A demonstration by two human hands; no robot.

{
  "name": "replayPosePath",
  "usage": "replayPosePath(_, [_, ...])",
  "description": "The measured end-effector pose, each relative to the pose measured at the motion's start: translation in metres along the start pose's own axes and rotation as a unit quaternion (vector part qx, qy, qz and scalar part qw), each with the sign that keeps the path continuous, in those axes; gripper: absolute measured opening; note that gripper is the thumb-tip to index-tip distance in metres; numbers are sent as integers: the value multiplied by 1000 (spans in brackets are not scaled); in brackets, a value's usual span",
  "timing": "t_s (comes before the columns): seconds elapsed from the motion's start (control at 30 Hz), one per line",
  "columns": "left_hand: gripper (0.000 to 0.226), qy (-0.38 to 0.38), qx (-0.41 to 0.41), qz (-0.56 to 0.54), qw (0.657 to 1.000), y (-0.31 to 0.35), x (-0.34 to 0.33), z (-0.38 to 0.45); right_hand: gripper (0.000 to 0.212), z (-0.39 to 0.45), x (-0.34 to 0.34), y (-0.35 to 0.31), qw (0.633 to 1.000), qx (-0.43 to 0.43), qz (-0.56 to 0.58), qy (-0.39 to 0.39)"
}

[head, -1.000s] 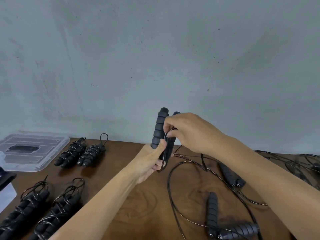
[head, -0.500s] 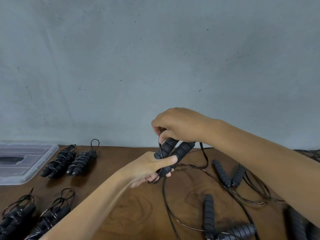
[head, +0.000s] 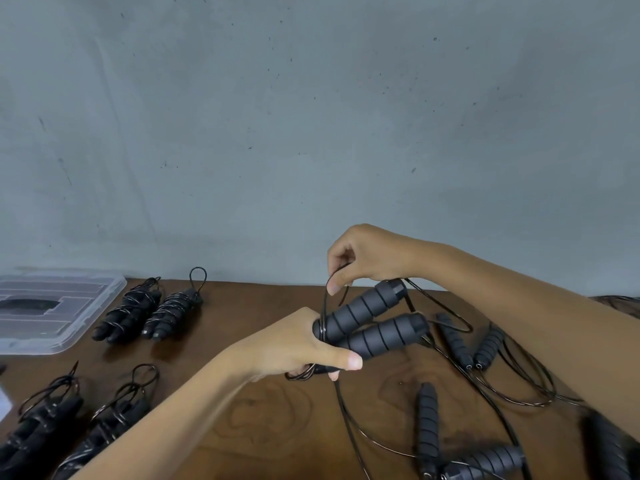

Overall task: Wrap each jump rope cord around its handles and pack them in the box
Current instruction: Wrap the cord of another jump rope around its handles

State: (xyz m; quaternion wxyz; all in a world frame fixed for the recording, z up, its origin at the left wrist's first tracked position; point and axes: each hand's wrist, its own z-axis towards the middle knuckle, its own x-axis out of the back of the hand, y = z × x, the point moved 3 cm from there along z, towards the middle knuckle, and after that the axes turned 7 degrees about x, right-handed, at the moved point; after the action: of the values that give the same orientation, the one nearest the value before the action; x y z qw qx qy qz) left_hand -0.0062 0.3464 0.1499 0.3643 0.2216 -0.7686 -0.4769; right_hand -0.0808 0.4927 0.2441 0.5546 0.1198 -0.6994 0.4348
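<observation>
Jump rope handles [head: 370, 327], a pair of black cylinders with ribbed foam grips, are held side by side above the wooden table [head: 277, 410]. Their long axes run parallel, slanting from lower left at the left hand up to the right, where smooth hard caps end below the right wrist. The table is brown, glossy and marked with swirling grain, and it stretches beneath both forearms to a grey, speckled wall [head: 311, 116]. A clear plastic box [head: 59, 310] with a flat lid is seen far to the left of the left hand, at the table's back edge. Between the box and the left hand, two wrapped bundles [head: 149, 313] lie at a slant, each wound with thin cord; two more wrapped bundles [head: 69, 427] lie to the left of the left forearm. Loose handles [head: 467, 344] and tangled cords are spread under and in front of the right forearm. The left hand [head: 294, 344] is curled round the lower ends of the held pair, thumb laid across the nearer grip. The right hand [head: 363, 258] is raised above the handles, wrist bent downward, its fingertips pinching the thin black cord [head: 325, 306], which is led down to the handles' lower end by the left hand.
</observation>
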Motion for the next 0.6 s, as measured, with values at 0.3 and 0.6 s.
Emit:
replayPosePath(0.3, [57, 84, -62, -138, 985, -15, 16, -2, 21, -13, -50, 33, 996, -86, 0, -7])
replayPosePath(0.6, [34, 174, -57, -348, 920, -33, 20, 5, 29, -16, -90, -1, 982, -66, 79, 160])
